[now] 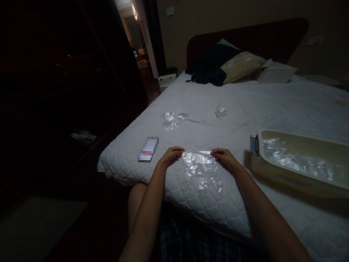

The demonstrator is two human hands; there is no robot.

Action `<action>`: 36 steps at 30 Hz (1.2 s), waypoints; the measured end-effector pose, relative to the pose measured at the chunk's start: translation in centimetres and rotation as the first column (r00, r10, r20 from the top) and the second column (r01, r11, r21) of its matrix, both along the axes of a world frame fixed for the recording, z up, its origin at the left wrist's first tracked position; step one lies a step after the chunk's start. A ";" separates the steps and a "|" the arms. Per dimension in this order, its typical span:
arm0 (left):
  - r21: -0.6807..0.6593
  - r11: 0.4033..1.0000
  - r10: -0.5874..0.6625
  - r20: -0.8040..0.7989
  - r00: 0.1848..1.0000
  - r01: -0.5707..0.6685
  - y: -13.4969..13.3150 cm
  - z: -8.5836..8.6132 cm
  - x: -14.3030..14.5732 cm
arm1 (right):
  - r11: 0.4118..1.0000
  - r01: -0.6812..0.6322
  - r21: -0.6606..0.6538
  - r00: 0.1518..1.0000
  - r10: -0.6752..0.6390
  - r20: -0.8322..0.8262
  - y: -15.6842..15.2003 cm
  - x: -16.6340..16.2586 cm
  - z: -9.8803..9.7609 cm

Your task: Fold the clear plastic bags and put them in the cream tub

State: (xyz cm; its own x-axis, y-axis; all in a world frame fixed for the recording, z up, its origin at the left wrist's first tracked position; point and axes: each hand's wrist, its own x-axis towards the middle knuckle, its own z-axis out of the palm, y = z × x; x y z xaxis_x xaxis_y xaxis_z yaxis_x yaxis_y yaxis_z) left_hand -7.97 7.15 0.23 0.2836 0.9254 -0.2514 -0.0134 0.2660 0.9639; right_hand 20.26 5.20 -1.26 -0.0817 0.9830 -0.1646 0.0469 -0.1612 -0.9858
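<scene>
A clear plastic bag (200,169) lies flat on the white quilted mattress (245,105) near its front corner. My left hand (171,155) pinches the bag's upper left corner, fingers closed on the film. My right hand (225,158) pinches the upper right corner the same way. The bag's top edge is stretched straight between the two hands.
Two crumpled clear bags (171,120) (220,110) lie farther up the bed. A small flat packet (148,149) rests left of my hands. A beige tray-like case (300,162) with plastic film on it sits at right. Pillows and dark clothing (211,65) lie by the headboard.
</scene>
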 end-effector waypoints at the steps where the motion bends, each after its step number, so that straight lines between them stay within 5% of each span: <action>1: 0.000 1.000 0.001 0.009 1.000 -0.001 0.0 0.0 0.0 | 1.000 0.006 -0.007 1.000 -0.006 0.004 -0.1 0.0 0.1; 16: 0.025 0.980 0.197 0.021 0.980 -0.198 -2.2 0.1 -0.8 | 0.989 0.147 -0.023 0.984 -0.148 -0.095 -2.9 1.5 0.7; 26: -0.176 0.978 -0.118 -0.042 0.992 0.109 -3.9 0.6 -0.5 | 0.973 -0.127 -0.192 0.990 0.137 0.037 -4.1 2.5 1.4; 36: -0.138 0.984 -0.127 -0.095 0.987 0.114 -3.4 -0.2 0.8 | 0.953 -0.189 -0.237 0.982 0.184 -0.045 -4.6 0.8 1.6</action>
State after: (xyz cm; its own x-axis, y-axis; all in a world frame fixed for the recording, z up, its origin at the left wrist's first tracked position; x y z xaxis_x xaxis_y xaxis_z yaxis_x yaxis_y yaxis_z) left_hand -7.19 3.76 0.01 0.3575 0.8428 -0.4024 0.1238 0.3843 0.9149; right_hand 21.07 0.64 0.32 -0.2662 0.8819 -0.3892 0.0770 -0.3830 -0.9205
